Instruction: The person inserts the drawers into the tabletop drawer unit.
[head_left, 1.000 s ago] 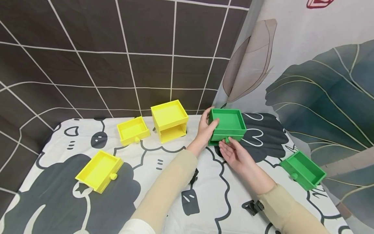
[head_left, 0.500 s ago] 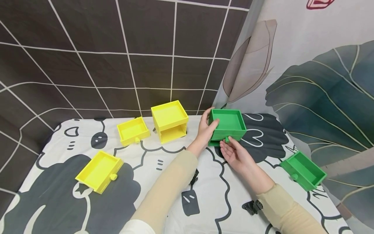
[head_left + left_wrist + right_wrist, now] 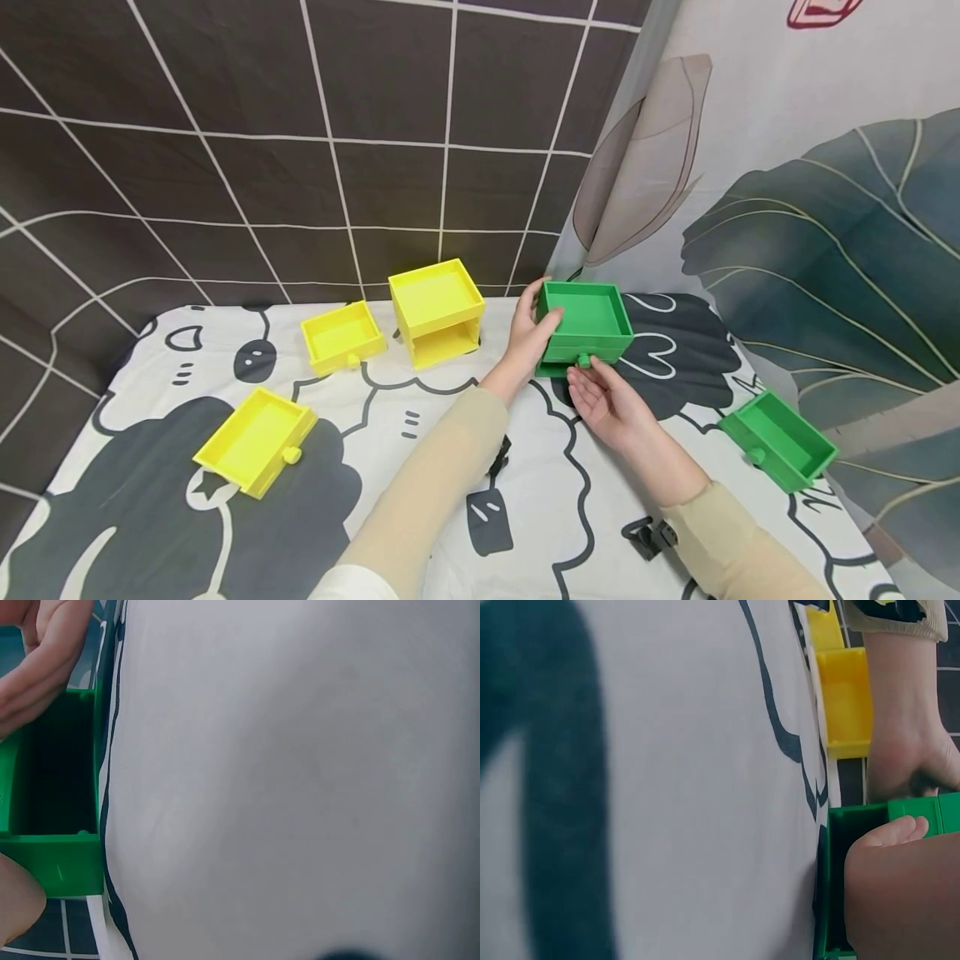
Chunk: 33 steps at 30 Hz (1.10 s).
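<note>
A small green cabinet [image 3: 588,310] with a tray-like top stands at the back, right of centre. My left hand [image 3: 528,335] grips its left side, thumb over the top rim. A green drawer [image 3: 611,348] sits in its upper slot, its front about flush, with a round knob [image 3: 583,360]. My right hand [image 3: 609,403] is just below that front, palm turned up and fingers loosely bent, the tips at or touching the area beside the knob. In the left wrist view, the lower slot [image 3: 60,772] is open and dark inside. A loose green drawer [image 3: 780,437] lies to the right.
Left of the green cabinet stands a yellow cabinet [image 3: 435,300] with an open lower slot. Two yellow drawers, one near it [image 3: 342,333] and one closer to me [image 3: 255,437], lie on the patterned cloth [image 3: 420,450]. A dark gridded backdrop [image 3: 390,183] rises behind.
The upper green drawer has slid slightly inward, closing the thin gap under the top. My right fingertips have shifted slightly down and right, off the knob. My left hand holds its place.
</note>
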{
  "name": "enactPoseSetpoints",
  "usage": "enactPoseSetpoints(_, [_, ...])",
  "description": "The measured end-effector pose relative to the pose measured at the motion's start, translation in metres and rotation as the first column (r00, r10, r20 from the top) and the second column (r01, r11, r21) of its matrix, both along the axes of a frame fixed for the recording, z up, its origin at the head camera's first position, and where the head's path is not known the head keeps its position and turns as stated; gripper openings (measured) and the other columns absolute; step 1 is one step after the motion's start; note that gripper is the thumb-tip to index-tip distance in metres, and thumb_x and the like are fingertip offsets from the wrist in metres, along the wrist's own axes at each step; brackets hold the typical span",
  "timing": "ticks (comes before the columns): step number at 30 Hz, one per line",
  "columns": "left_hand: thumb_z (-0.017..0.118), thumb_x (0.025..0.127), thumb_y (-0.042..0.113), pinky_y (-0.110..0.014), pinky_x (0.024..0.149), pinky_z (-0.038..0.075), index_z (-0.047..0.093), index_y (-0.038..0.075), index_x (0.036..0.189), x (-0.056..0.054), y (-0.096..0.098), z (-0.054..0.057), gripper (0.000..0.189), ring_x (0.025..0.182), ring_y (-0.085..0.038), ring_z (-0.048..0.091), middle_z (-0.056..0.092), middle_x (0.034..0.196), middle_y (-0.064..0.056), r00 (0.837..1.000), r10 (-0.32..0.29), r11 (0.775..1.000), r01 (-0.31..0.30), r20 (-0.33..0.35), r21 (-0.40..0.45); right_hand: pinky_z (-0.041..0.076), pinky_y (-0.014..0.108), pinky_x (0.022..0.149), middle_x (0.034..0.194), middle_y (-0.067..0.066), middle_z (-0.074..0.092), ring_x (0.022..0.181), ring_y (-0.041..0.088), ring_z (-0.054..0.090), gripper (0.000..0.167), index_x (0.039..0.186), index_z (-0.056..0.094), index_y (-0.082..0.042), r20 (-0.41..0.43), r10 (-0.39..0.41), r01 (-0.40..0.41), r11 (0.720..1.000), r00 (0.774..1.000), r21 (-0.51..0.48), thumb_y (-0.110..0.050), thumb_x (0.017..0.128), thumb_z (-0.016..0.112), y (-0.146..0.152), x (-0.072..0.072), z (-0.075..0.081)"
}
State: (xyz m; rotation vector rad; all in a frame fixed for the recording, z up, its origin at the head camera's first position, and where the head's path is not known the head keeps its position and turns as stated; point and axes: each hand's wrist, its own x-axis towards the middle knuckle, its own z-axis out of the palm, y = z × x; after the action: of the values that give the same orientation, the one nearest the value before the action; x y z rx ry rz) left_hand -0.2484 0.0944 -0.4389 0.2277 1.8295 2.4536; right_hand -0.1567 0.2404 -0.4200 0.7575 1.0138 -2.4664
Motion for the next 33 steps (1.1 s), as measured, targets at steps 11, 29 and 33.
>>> enactPoseSetpoints(11, [0.059,0.102,0.009,-0.045,0.129,0.037,0.044,0.015,0.159,0.000,0.000,0.001,0.060,0.147,-0.027,0.048,0.049,0.156,-0.012,1.000,0.009,1.000,-0.009,0.006,-0.016,0.060,0.019,0.092,0.097,-0.002,0.076,0.094,0.007,0.075,0.033,0.096,0.071,-0.013,0.014,0.037,-0.037,0.999,0.999,0.016,-0.027,0.113,0.047,0.011,0.019,-0.006])
enactPoseSetpoints(29, [0.058,0.101,0.009,-0.046,0.128,0.038,0.043,0.014,0.159,0.002,0.002,0.003,0.060,0.147,-0.027,0.049,0.050,0.155,-0.013,1.000,0.019,1.000,-0.019,0.007,-0.023,0.061,0.020,0.096,0.097,0.001,0.078,0.096,0.009,0.077,0.033,0.097,0.072,-0.013,0.105,-0.014,0.013,1.000,0.994,0.012,-0.026,0.114,0.047,0.044,0.071,-0.012])
enactPoseSetpoints(33, [0.058,0.101,0.009,-0.045,0.128,0.038,0.044,0.015,0.159,0.002,0.002,0.003,0.060,0.147,-0.027,0.049,0.050,0.155,-0.012,1.000,0.023,0.999,-0.023,0.013,-0.026,0.062,0.020,0.094,0.097,0.001,0.079,0.095,0.009,0.077,0.036,0.096,0.074,-0.012,0.085,-0.013,0.012,1.000,0.996,0.008,-0.026,0.114,0.046,0.055,0.082,-0.014])
